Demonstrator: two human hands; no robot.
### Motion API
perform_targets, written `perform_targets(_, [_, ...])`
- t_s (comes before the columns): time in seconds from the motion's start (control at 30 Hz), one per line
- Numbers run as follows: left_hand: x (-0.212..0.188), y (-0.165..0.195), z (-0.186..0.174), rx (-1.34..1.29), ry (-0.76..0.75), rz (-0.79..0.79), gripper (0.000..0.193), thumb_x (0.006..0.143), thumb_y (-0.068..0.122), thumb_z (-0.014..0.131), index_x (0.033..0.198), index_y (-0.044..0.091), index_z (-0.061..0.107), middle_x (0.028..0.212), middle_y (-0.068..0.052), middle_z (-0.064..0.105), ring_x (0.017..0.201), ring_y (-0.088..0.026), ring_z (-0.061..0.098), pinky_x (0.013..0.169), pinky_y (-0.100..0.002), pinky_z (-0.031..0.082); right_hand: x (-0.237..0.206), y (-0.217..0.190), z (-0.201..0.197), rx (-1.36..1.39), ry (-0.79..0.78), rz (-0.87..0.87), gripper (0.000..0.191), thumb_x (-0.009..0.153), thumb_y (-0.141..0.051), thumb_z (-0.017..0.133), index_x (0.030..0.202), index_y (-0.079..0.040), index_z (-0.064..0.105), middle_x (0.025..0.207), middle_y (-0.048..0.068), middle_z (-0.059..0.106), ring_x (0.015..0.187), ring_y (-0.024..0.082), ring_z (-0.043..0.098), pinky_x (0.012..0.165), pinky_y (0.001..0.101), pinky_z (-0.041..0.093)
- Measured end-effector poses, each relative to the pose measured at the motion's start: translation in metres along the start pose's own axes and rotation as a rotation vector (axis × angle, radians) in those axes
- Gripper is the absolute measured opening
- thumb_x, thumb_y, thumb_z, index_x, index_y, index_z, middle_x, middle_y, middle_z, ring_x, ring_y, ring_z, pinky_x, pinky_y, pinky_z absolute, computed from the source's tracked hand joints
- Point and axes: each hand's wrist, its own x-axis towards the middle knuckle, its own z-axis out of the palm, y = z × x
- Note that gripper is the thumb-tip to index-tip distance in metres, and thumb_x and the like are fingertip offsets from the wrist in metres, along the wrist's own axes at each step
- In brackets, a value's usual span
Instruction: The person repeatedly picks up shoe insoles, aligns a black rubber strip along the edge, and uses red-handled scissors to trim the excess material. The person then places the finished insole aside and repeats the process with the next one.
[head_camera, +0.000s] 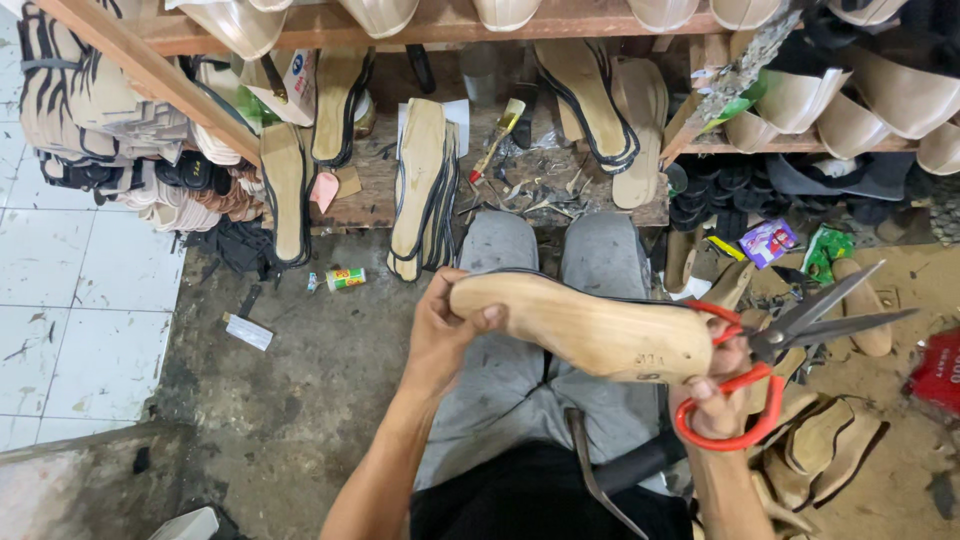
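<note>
My left hand (445, 330) grips the toe end of a tan wooden shoe last (590, 328) with a black-edged insole on its upper side, held level over my lap. My right hand (715, 395) holds red-handled scissors (790, 335) at the heel end of the last; the metal blades are spread apart and point right. My grey-trousered knees lie below the last.
A low wooden bench (365, 190) ahead carries several tan insoles (425, 185), a small brush (498, 135) and metal scraps. Stacks of soles fill shelves at left and right. More insoles (825, 445) pile on the dirt floor at right; white tiles (80, 300) lie left.
</note>
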Motion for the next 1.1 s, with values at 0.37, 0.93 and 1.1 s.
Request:
perform_targets(0.37, [-0.071, -0.057, 0.054, -0.093, -0.486, -0.420, 0.073, 0.080, 0.003, 0.085, 0.144, -0.003, 0.051, 0.128, -0.009, 0.069, 0.121, -0.018, 0.066, 0.108, -0.037, 0.054, 0.058, -0.035, 0.039, -0.457, -0.301, 0.175, 0.047, 0.077, -0.012, 0.081, 0.113, -0.007, 0.050, 0.122, 0.007, 0.057, 0.111, 0.016, 0.056, 0.094, 0.0306, 0.049])
perform_targets(0.93, [-0.005, -0.017, 0.076, -0.480, 0.267, 0.135, 0.050, 0.088, -0.006, 0.075, 0.131, 0.004, 0.052, 0.125, -0.009, 0.063, 0.114, -0.019, 0.063, 0.099, -0.036, 0.052, 0.023, -0.003, 0.106, -0.848, -0.473, 0.177, 0.045, 0.090, -0.035, 0.068, 0.112, 0.000, 0.053, 0.092, 0.013, 0.059, 0.082, 0.024, 0.058, 0.076, 0.0372, 0.050])
perform_targets(1.1, [-0.006, -0.015, 0.064, -0.374, 0.171, 0.134, 0.048, 0.089, -0.007, 0.076, 0.131, -0.001, 0.053, 0.126, -0.011, 0.066, 0.115, -0.019, 0.064, 0.101, -0.036, 0.052, 0.033, -0.004, 0.107, -1.032, -0.471, 0.215, 0.043, 0.076, -0.027, 0.079, 0.090, 0.001, 0.050, 0.068, 0.017, 0.049, 0.062, 0.026, 0.043, 0.058, 0.0393, 0.043])
